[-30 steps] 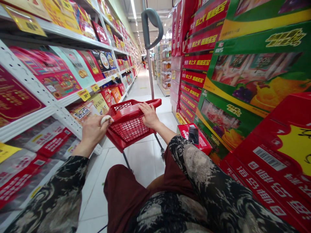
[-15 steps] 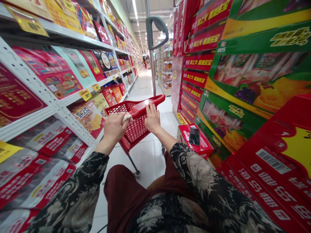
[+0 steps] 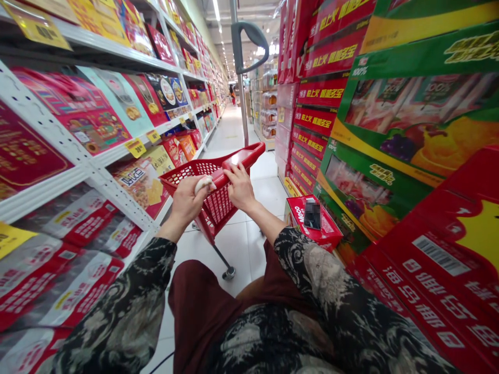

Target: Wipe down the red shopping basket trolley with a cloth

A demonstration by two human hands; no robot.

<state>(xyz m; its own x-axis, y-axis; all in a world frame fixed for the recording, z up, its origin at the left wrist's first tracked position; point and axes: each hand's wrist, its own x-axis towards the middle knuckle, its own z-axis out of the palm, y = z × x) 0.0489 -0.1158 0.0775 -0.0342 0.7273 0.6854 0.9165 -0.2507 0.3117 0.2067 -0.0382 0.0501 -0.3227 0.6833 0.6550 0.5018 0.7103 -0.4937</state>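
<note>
A red plastic shopping cart [image 3: 215, 217] stands tilted in front of my knees, its perforated basket facing me. My left hand [image 3: 187, 201] is closed at the left end of the cart's red handle [image 3: 246, 152], with a crumpled white cloth [image 3: 203, 183] between thumb and fingers. The cloth touches the handle; most of it is hidden in the hand. My right hand [image 3: 240, 189] grips the middle of that handle, fingers bent over its top. A grey metal leg with a caster wheel [image 3: 229, 272] reaches the floor below the basket.
Shelves [image 3: 83, 179] of packaged snacks run along the left. Stacked drink cartons [image 3: 390, 124] wall the right side. A phone [image 3: 312, 214] lies on a red box [image 3: 300, 228] near my right knee. A pole with a grey loop handle [image 3: 238, 49] rises beyond the cart.
The cart has turned a little: its basket's left rim moved left and its front wheel shifted right. My right hand slid slightly left, and the white cloth rose a little along the handle.
</note>
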